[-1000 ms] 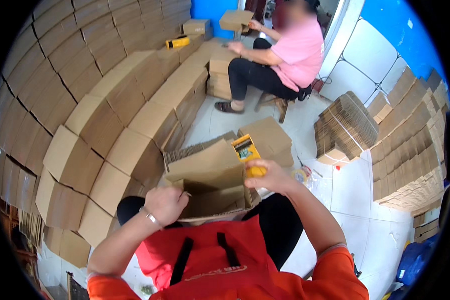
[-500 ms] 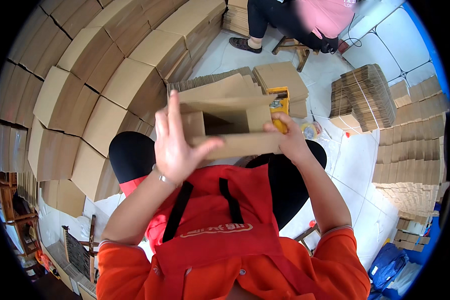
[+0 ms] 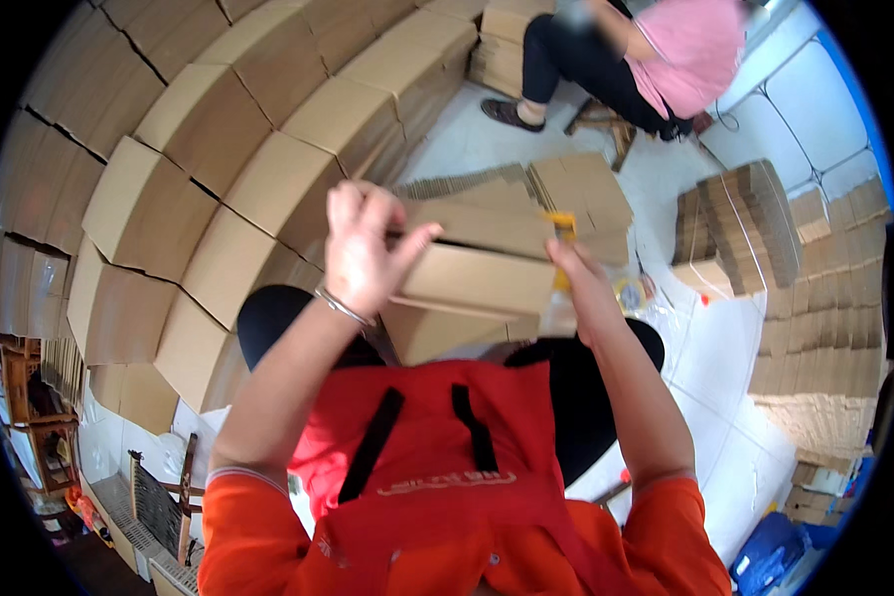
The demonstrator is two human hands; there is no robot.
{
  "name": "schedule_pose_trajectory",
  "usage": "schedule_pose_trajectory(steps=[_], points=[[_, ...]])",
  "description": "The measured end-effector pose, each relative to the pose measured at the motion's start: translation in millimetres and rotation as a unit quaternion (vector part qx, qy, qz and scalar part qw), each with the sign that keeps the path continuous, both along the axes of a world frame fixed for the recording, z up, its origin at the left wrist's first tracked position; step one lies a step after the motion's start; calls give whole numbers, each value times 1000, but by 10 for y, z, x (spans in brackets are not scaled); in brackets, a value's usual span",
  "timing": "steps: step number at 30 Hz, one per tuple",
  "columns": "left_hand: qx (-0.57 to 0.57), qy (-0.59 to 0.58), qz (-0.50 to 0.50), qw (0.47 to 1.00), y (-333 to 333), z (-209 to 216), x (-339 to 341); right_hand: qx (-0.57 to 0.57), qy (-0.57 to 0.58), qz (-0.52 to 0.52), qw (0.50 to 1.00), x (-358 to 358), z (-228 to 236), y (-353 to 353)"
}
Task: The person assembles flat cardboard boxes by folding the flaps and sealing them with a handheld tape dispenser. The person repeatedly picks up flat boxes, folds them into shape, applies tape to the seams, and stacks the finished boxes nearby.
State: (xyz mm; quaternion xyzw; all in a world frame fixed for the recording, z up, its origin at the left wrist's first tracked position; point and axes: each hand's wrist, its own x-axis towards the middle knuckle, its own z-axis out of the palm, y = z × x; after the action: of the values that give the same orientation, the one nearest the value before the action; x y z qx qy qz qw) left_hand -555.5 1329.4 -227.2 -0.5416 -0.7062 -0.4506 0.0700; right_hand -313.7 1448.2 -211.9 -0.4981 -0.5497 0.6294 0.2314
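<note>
Above my lap is a small brown cardboard box, its long top flaps folded in so that a narrow dark slit runs between them. My left hand grips its left end, fingers curled over the edge and thumb along the top. At the right end my right hand holds the box, with the thumb by the corner and the other fingers mostly hidden. Partly behind the right hand shows a yellow object; its kind cannot be made out.
Stacked cartons rise at the left. Flattened cardboard lies beyond the box, with a tied bundle to its right. A tape roll is on the floor. Cardboard piles line the right side. Another person sits at the back.
The box's wide opening has narrowed to a slit as the flaps folded in. My left fingers have curled from upright over the box's end. The view has shifted slightly.
</note>
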Motion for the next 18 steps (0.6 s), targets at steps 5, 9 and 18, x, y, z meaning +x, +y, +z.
schedule_pose_trajectory(steps=[5,9,18], points=[[-118,-12,-20,993,51,-62,105,-5,-15,43,999,109,-67,-23],[-287,-46,-38,956,78,63,74,34,-19,30,999,114,-73,-8],[-360,1,19,933,24,246,148,305,-6,96,947,336,863,306]])
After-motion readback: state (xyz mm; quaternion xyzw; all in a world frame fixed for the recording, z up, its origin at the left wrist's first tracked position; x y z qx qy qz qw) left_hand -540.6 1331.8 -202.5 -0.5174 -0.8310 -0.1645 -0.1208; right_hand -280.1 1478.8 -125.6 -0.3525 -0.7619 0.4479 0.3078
